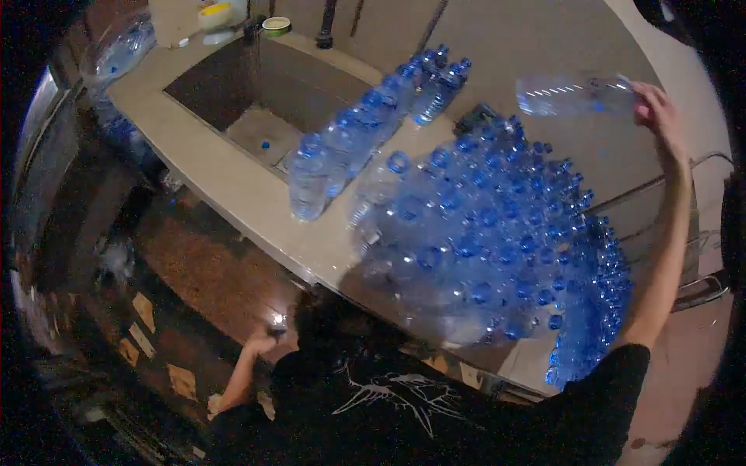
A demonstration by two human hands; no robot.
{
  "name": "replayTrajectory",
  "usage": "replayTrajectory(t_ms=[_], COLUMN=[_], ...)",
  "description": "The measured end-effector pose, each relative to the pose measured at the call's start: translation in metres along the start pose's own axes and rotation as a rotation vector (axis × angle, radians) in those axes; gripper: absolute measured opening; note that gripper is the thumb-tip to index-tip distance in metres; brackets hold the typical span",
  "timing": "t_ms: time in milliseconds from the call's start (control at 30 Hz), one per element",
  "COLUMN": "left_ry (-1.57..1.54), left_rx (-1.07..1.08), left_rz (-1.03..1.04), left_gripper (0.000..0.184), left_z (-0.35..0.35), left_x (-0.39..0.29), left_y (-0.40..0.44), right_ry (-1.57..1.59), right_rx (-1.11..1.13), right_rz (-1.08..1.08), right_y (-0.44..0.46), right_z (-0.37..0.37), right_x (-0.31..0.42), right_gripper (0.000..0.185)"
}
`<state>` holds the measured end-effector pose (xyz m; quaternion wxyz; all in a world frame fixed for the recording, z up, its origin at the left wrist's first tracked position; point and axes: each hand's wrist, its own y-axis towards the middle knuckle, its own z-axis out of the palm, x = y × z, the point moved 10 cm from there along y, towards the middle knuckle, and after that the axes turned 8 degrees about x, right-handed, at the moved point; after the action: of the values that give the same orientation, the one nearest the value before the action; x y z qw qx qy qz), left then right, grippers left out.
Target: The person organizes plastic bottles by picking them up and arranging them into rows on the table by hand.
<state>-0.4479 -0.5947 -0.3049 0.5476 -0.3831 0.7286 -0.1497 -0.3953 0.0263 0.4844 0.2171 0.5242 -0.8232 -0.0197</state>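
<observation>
Raised at the right, my right hand (659,113) grips one end of a clear plastic bottle (575,95), which lies about level in the air. Below the counter's front edge, my left hand (266,342) is closed near a small bright glint; what it holds, if anything, I cannot make out. A dense group of upright plastic bottles (474,225), bluish at their tops, covers the right part of the counter. Beside the sink runs a narrower row of similar bottles (342,151).
The sink (256,136) is set into the beige countertop (233,210), with a small blue thing at its bottom. A yellow-and-white container (216,17) and a round tub (276,26) stand behind it. A clear bag (124,50) is at the far left.
</observation>
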Motion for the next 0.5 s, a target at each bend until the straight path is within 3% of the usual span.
replayTrajectory(t_ms=[33,100,167,200,267,367,433,500], left_ry=[0.055,-0.339,-0.663,-0.611,-0.505,-2.174,-2.747,-2.644], left_rx=[-0.030,-0.278,-0.424,-0.432,-0.448,-0.320,0.198,0.197], left_rz=[0.029,0.032,-0.209,-0.205,-0.199,0.149,0.326,0.284], left_gripper=[0.035,0.032,0.030,0.029,0.028,0.026,0.028,0.029], left_z=[-0.001,-0.024,-0.022,-0.025,-0.032,0.052,0.058,0.077], left_x=[0.029,0.073,0.150,0.162,0.184,0.245,0.208,0.221], left_y=[0.003,-0.029,-0.045,-0.054,-0.075,-0.070,-0.064,-0.060], right_ry=[0.019,0.113,0.065,-0.031,-0.145,-0.258,-0.344,-0.393], right_rx=[0.053,0.085,0.149,0.145,0.133,0.151,0.123,0.151], right_rz=[-0.037,0.065,0.041,0.089,-0.036,0.000,-0.046,-0.009], right_y=[0.017,0.063,0.097,0.109,0.132,0.162,0.185,0.187], right_z=[0.042,0.119,0.193,0.228,0.288,0.354,0.372,0.375], right_x=[0.019,0.008,0.004,0.004,0.008,-0.019,-0.024,-0.030], right_gripper=[0.030,0.029,0.028,0.028,0.030,0.038,0.045,0.052])
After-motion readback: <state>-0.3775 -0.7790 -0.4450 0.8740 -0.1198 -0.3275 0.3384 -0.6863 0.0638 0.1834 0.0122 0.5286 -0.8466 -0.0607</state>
